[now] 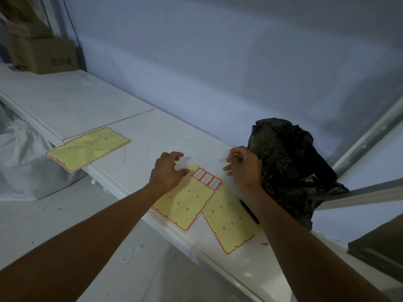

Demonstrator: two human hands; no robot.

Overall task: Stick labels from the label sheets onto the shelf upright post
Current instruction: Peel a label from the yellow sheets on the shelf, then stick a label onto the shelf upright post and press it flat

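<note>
Head view. My left hand [168, 171] rests spread, fingers loose, pinning the top left corner of the nearer yellow backing sheet with red-edged cut-outs [185, 203]; it grasps nothing. My right hand [243, 166] hovers just right of that sheet's top edge, fingers curled toward the thumb. Whether a label is pinched there I cannot tell.

Between my hands, at the sheet's top edge, sits a row of three white red-bordered labels [207, 178], unpeeled. A second stripped yellow sheet [229, 223] lies under my right wrist, and a third [87, 148] well off to my left. A crumpled black plastic bag [290, 166] is just beyond my right hand.

Step, by my reading: peeling a label. The grey metal upright post [366, 136] stands to my right, past the bag. Next comes lifting a label corner and carrying it there.
</note>
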